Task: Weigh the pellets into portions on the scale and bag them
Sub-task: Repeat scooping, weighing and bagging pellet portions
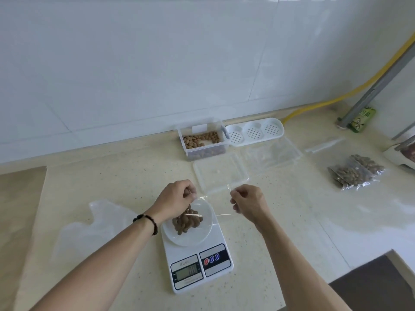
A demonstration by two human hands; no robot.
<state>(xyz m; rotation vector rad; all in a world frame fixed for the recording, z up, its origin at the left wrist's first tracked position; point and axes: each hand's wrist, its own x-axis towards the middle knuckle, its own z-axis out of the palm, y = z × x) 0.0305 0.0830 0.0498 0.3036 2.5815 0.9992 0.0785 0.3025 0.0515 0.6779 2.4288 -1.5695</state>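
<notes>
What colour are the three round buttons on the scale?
One red, two blue, on the scale buttons; head view.

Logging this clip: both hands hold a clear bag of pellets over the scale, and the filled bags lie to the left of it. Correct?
Not quite. The head view shows the filled bags lying to the right of the scale, not the left. Both the left hand and right hand do hold the clear bag of pellets.

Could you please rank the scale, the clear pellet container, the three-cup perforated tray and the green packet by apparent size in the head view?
1. Scale, though it sits nearest the camera.
2. Pellet container and perforated tray: too alike to rank.
3. Green packet, partly hidden and farthest.
</notes>
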